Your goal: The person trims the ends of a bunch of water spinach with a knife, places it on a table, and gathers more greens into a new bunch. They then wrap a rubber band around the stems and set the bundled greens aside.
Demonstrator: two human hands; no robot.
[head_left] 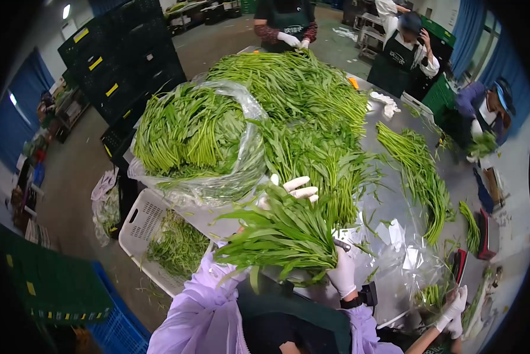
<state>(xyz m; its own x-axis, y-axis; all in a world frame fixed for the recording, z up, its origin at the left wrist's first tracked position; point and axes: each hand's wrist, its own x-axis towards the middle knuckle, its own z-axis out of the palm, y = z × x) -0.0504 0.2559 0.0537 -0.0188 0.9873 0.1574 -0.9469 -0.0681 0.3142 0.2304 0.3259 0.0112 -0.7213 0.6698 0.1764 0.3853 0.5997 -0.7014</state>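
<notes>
A leafy bunch of water spinach (283, 233) is held in front of my body, its leaves pointing left. My right hand (343, 274), in a white glove, is wrapped round the stem ends. A small dark piece (342, 243) sticks out by its thumb; I cannot tell what it is. My left hand (297, 187), also gloved, has its fingers spread at the far side of the bunch, with the palm partly hidden by leaves. Beyond it lies a big heap of water spinach (300, 88) on the metal table (389, 189).
A clear plastic bag (253, 153) full of greens stands left of the heap. Below it is a white crate (136, 227) with loose trimmings. More stems (415, 177) and plastic wrap (395, 283) lie to the right. A co-worker's gloved hands (454, 310) are at lower right; other people stand around the table.
</notes>
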